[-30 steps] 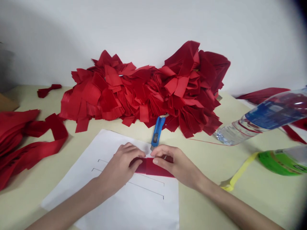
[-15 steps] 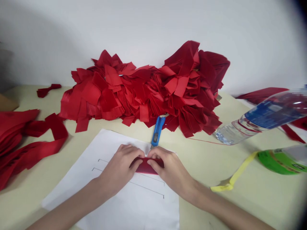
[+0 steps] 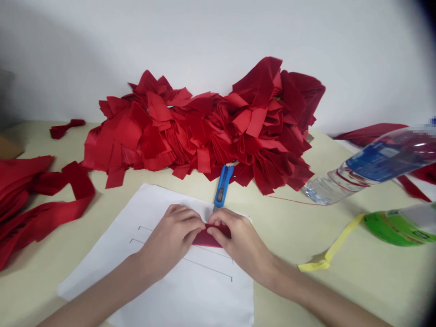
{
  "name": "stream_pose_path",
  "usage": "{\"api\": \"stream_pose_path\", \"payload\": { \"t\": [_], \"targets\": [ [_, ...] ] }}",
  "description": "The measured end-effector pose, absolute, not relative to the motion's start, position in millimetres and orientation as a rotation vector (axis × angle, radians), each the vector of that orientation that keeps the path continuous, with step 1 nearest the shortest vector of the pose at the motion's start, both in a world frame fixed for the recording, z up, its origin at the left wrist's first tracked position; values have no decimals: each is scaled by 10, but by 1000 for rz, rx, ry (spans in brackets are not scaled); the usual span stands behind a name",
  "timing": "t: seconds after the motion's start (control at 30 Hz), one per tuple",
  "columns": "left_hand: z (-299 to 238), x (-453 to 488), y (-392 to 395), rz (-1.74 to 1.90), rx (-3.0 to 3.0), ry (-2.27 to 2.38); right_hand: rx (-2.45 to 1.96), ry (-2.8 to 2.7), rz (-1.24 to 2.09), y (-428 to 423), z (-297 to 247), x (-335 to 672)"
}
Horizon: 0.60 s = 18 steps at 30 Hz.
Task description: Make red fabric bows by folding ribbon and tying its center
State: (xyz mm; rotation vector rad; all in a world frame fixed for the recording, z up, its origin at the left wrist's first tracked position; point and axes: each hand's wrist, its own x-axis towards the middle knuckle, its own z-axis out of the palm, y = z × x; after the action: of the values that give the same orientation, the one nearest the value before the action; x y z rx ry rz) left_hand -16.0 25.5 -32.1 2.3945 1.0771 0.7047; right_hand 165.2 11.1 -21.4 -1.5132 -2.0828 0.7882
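Both hands pinch a dark red ribbon piece (image 3: 208,239) above a white paper sheet (image 3: 153,290) with ruled black lines. My left hand (image 3: 175,236) has its thumb and fingers closed at the ribbon's left and top edge. At the right end, my right hand (image 3: 235,234) grips it between thumb and curled fingers. The fingertips nearly meet at the ribbon's upper edge, and the hands hide both its ends. Just beyond them a blue utility knife (image 3: 224,184) lies on the table, its near tip close to the right hand's fingers.
A big heap of red ribbon pieces (image 3: 200,131) lies against the wall. Long red ribbon strips (image 3: 75,200) are at the left. To the right are a clear bottle with a blue label (image 3: 378,159), a green-labelled bottle (image 3: 391,229) and a yellow strip (image 3: 327,259).
My left thumb and fingers have shifted slightly along the ribbon's top edge. Otherwise the hold looks the same, and the whole view has slid a little.
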Motion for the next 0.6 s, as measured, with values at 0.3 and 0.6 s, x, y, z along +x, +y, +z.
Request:
{"api": "stream_pose_path", "payload": {
  "t": [0.3, 0.6],
  "targets": [
    [-294, -165, 247, 704, 2453, 1068, -1516, -2072, 803, 110, -214, 1653],
    [-147, -163, 185, 590, 2554, 930, -1526, -2090, 776, 98, -205, 1647]
  ]
}}
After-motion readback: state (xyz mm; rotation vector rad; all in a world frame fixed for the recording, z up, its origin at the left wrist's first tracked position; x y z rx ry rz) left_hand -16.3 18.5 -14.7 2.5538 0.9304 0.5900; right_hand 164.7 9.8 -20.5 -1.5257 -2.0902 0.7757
